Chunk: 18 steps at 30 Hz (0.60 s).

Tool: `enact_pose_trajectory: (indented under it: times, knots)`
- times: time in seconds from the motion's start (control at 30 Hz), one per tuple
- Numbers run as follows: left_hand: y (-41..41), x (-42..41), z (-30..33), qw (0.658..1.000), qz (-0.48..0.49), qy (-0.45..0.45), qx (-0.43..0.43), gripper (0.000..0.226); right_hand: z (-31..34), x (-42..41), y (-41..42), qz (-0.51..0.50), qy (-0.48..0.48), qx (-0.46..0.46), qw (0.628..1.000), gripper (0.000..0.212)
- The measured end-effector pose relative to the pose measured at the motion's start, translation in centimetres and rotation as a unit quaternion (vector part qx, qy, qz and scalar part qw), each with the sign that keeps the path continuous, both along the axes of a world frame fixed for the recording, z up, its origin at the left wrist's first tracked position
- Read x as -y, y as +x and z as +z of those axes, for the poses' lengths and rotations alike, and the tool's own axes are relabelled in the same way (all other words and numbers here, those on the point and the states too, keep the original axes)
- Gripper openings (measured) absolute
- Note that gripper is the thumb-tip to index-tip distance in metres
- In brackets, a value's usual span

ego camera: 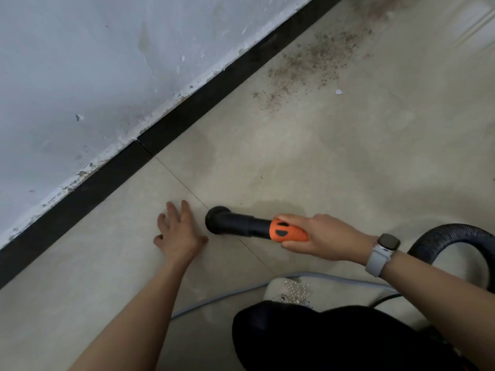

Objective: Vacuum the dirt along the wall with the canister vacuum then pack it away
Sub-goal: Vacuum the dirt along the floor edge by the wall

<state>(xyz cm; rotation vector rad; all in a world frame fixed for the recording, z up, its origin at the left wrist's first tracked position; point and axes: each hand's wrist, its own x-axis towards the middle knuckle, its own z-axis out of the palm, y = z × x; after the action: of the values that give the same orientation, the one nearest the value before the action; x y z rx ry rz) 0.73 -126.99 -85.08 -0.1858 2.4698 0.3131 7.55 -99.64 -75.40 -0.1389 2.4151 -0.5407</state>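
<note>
My right hand (321, 236) grips the orange handle (288, 232) of the vacuum hose. Its black round nozzle (218, 219) points left and sits low over the beige tiled floor. The ribbed black hose (450, 236) arcs away behind my wrist at the right edge. My left hand (178, 235) lies flat on the floor with fingers spread, just left of the nozzle and not touching it. A patch of brown dirt (313, 65) is scattered on the floor far ahead, close to the black baseboard (203, 103). The canister itself is hidden.
A scuffed pale wall (93, 62) runs diagonally above the baseboard. A light blue cord (222, 297) and a thin black cable (385, 299) cross the floor near my knee (321, 338) and my grey slipper (297, 291). A white scrap (338, 91) lies by the dirt.
</note>
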Motion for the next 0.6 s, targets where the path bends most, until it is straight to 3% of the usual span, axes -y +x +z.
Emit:
enact_pose_trajectory:
  times: [0.1,0.33,0.6]
  knots:
    - [0.0,0.4,0.1,1.0,-0.005,0.006,-0.002,0.097,0.6,-2.2,0.1,-0.007,0.019,0.004,1.0,0.057]
    - [-0.2,-0.2,0.0,1.0,0.01,0.011,-0.004,0.094,1.9,-8.1,-1.8,-0.164,0.102,-0.098,0.976,0.053]
    - [-0.4,-0.9,0.7,1.0,0.016,0.012,-0.002,0.09,1.5,-3.9,-0.1,-0.048,0.04,-0.009,0.998,0.055]
